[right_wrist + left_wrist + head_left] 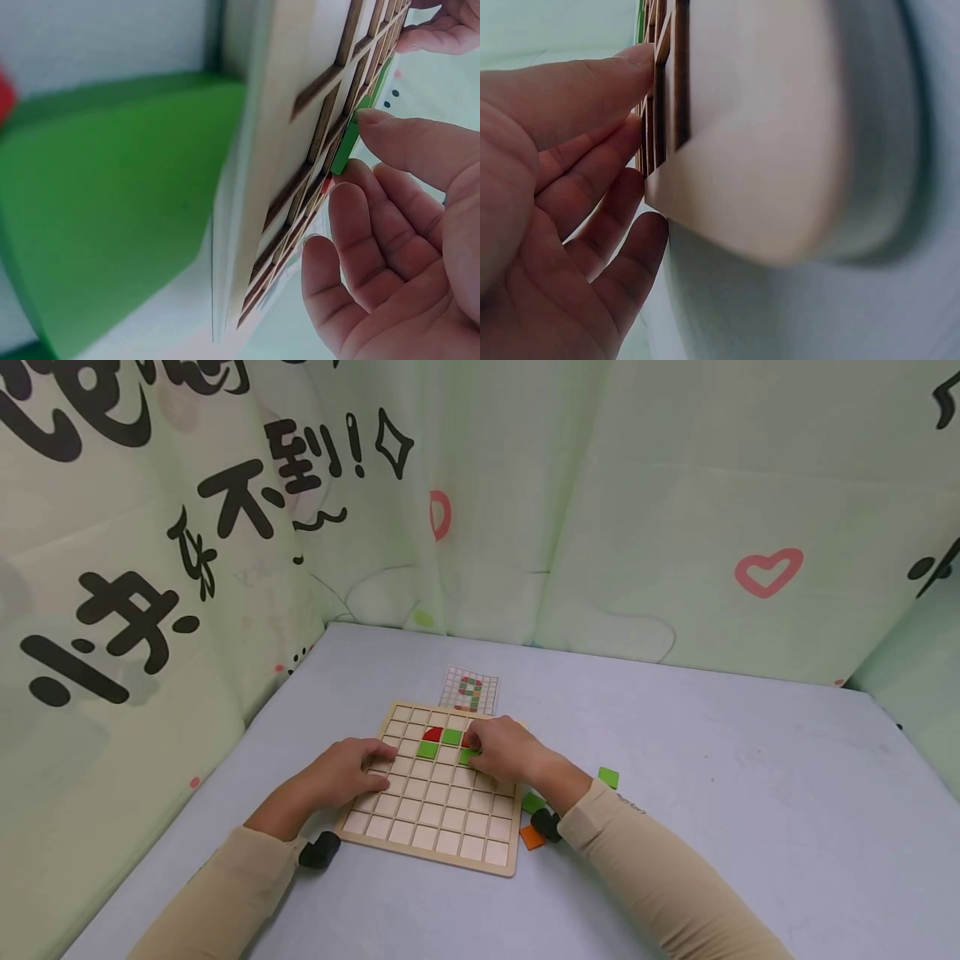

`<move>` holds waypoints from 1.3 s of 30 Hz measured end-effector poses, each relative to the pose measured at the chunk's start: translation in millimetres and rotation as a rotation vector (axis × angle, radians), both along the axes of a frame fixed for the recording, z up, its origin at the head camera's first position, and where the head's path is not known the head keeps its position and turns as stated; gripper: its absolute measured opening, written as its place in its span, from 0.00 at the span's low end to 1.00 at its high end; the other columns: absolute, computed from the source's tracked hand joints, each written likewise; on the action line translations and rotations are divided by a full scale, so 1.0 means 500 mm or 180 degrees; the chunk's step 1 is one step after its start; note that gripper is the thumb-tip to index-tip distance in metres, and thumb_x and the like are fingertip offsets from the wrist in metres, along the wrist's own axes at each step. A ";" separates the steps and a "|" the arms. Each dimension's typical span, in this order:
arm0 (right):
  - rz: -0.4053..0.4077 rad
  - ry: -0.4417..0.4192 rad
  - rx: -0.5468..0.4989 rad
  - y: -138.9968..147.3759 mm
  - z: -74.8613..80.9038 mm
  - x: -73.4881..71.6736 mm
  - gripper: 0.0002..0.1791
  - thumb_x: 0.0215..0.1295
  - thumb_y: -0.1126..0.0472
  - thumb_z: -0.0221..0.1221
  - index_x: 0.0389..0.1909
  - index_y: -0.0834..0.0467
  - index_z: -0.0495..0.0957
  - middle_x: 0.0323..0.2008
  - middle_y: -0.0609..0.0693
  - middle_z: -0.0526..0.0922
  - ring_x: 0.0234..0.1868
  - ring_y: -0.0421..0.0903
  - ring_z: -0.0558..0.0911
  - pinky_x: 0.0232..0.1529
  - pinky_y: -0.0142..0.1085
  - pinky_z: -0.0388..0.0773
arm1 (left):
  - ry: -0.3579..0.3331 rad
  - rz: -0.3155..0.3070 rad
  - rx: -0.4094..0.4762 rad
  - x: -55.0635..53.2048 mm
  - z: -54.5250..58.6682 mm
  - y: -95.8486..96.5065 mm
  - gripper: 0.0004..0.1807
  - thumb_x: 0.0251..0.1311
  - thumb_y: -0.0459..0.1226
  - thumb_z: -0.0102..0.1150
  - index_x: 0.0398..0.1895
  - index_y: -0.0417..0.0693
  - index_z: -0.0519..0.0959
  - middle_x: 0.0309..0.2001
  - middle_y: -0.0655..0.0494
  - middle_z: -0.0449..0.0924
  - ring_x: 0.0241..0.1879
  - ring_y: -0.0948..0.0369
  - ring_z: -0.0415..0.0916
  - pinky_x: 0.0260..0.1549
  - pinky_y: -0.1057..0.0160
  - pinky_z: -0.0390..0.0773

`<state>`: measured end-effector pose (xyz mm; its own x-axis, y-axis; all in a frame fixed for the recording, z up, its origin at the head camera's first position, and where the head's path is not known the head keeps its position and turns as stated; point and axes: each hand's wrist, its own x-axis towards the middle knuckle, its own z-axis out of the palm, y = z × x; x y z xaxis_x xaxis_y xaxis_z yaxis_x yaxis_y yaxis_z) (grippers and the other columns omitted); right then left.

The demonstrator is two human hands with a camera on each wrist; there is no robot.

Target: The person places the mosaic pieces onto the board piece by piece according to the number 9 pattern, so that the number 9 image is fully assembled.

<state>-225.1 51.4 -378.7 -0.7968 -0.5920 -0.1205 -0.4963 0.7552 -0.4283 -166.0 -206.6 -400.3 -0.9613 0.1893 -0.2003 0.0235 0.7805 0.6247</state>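
Observation:
A wooden grid board [431, 857] lies on the table. On its upper cells sit a red rounded tile [433, 734], a green square tile [452, 737] and another green square below the red one. My right hand [506, 750] pinches a further green square tile [347, 146] between thumb and fingers, at the board's surface. A second red tile [467, 741] shows partly beside those fingertips. My left hand [347, 774] rests on the board's left side, its fingers relaxed and its fingertips touching the grid.
A printed pattern card [450, 691] lies against the board's far edge. Right of the board are loose green tiles [609, 777] and an orange tile [532, 837], near my right forearm. A printed curtain [637, 527] hangs behind and left of the table [720, 827].

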 end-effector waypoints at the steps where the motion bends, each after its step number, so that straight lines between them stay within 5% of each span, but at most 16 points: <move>1: 0.0002 -0.0003 0.0000 0.000 0.000 -0.001 0.10 0.66 0.62 0.65 0.46 0.59 0.81 0.38 0.47 0.82 0.38 0.44 0.77 0.46 0.40 0.78 | -0.0004 0.0006 0.0002 0.000 0.000 0.000 0.24 0.62 0.35 0.67 0.62 0.44 0.78 0.65 0.43 0.72 0.69 0.44 0.63 0.64 0.43 0.66; 26: 0.0121 -0.0145 0.0011 0.005 0.005 0.003 0.16 0.65 0.64 0.63 0.54 0.61 0.81 0.48 0.51 0.85 0.52 0.48 0.81 0.57 0.41 0.76 | 0.0008 -0.0039 -0.0011 -0.002 0.004 0.000 0.24 0.62 0.35 0.67 0.62 0.43 0.78 0.65 0.42 0.72 0.69 0.44 0.63 0.64 0.43 0.65; 39: 0.0120 -0.0242 -0.0066 0.009 0.000 0.003 0.18 0.64 0.64 0.64 0.55 0.60 0.81 0.49 0.51 0.84 0.52 0.48 0.80 0.58 0.42 0.75 | -0.0014 -0.0022 0.0017 0.000 0.001 0.001 0.24 0.62 0.35 0.67 0.62 0.43 0.78 0.65 0.42 0.72 0.68 0.44 0.64 0.64 0.43 0.66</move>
